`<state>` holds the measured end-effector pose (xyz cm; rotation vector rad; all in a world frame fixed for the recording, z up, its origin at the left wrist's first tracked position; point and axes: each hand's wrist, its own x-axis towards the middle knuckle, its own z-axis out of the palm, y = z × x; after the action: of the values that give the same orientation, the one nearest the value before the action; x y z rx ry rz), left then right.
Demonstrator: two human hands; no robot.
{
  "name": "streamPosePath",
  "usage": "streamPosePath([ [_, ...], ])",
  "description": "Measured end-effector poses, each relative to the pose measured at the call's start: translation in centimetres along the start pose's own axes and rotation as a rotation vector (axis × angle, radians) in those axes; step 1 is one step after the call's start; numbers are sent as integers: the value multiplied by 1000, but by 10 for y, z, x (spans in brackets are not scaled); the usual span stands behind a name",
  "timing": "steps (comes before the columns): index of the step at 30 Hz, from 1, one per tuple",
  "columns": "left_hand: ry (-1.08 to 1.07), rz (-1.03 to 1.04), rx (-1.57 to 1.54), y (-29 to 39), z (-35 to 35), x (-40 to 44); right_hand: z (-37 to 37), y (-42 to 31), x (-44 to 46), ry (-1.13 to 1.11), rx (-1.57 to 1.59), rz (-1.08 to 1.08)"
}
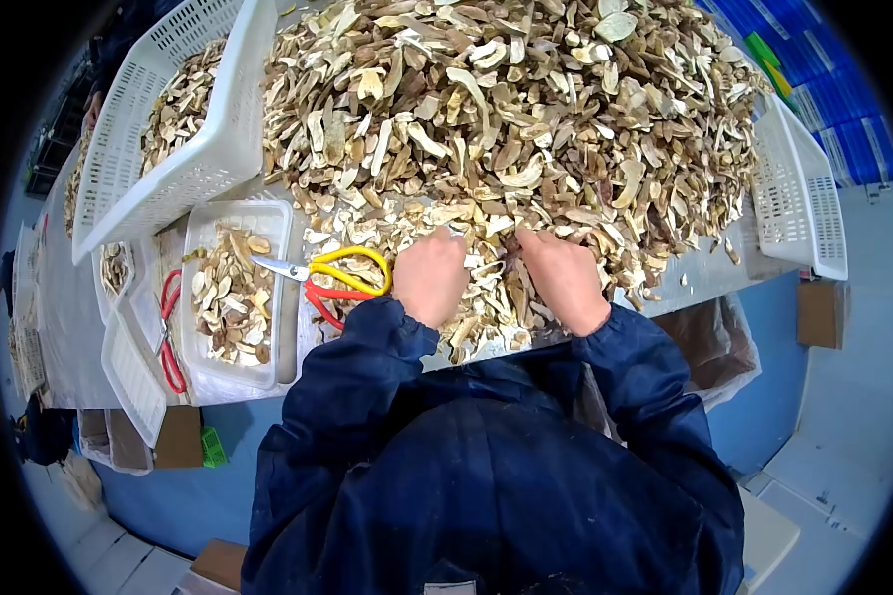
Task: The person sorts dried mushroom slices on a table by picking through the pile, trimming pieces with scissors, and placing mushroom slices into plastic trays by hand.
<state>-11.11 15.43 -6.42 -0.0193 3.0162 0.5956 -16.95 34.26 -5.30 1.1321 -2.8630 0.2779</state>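
A big heap of dried mushroom slices covers much of the metal table, with a looser spread of slices in front. My left hand is closed at the near edge of the heap, its fingertips down among the slices. Across a small gap, my right hand is also closed, fingers curled down into the pieces. What either hand grips is hidden. Beside my left hand lie scissors with one yellow and one red handle, their blades pointing left over the rim of a white tray holding slices.
A tall white perforated basket with slices stands at the left, and another white basket at the right. Red-handled scissors lie left of the tray. Blue crates are stacked beyond. A lined bin sits below the table edge.
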Motion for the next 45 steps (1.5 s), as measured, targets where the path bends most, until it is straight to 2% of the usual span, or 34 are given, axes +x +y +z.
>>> streamPosePath([
  [3,18,-55,-85,-2,-7,3,1,2,5,-16,-30,-92],
  [6,199,-31,-310,-11,-16,3,1,4,12,-41,-52,-149],
  [7,208,26,-552,-16,-25,1,2,3,14,-52,-62,-148],
  [10,-86,-264,-1430,-23,-56,-19,7,6,19,-57,-49,-190],
  [12,-157,-249,-1815,-38,-54,-34,9,6,23,-23,-11,-244],
  [13,-157,-219,-2018,-43,-45,-42,8,5,25,-90,-62,-212],
  [15,-153,-176,-2418,-46,-22,-60,-3,8,33,-45,243,-134],
  [17,-155,-336,-2407,-34,-16,-73,-10,17,35,-42,613,18],
  [18,-160,-416,-2399,-29,-14,-79,-10,20,32,-33,698,88],
  [19,-269,-351,-2432,-30,-4,-83,-9,23,28,-20,780,163],
  [20,-313,-419,-2512,-24,5,-89,-9,27,24,-3,861,240],
  [21,-413,-416,-2483,-19,6,-92,-11,29,20,10,998,283],
  [24,-712,-357,-2371,-5,11,-99,-23,37,6,-100,1187,589],
  [26,-815,-355,-2248,4,22,-105,-26,36,2,-19,1240,578],
  [27,-870,-349,-2302,10,25,-108,-27,35,1,-3,1238,576],
  [28,-1002,-411,-2300,11,28,-108,-28,34,1,13,1235,570],
  [30,-1092,-547,-2103,17,27,-105,-24,33,0,54,1287,582],
  [32,-1118,-517,-2100,10,36,-100,-26,41,-6,54,1358,640],
  [33,-1139,-496,-2096,6,39,-96,-29,44,-11,124,1545,699],
  [34,-1059,-475,-2097,1,39,-91,-32,52,-19,173,1638,735],
  [36,-891,-507,-2297,-10,42,-83,-48,61,-36,286,1773,761],
  [37,-798,-404,-2328,-11,39,-73,-49,64,-49,329,1730,734],
  [38,-628,-494,-2321,-9,32,-71,-49,65,-65,304,1697,789],
  [40,-639,-480,-2446,-3,33,-67,-48,56,-94,245,1632,891],
  [42,-812,-467,-2516,10,52,-67,-39,27,-109,323,1778,1008],
  [43,-894,-563,-2564,19,57,-71,-41,8,-108,294,1837,990],
  [44,-931,-706,-2448,29,62,-73,-43,-12,-105,268,1896,972],
  [45,-989,-756,-2403,40,56,-71,-41,-32,-104,202,1871,887],
])
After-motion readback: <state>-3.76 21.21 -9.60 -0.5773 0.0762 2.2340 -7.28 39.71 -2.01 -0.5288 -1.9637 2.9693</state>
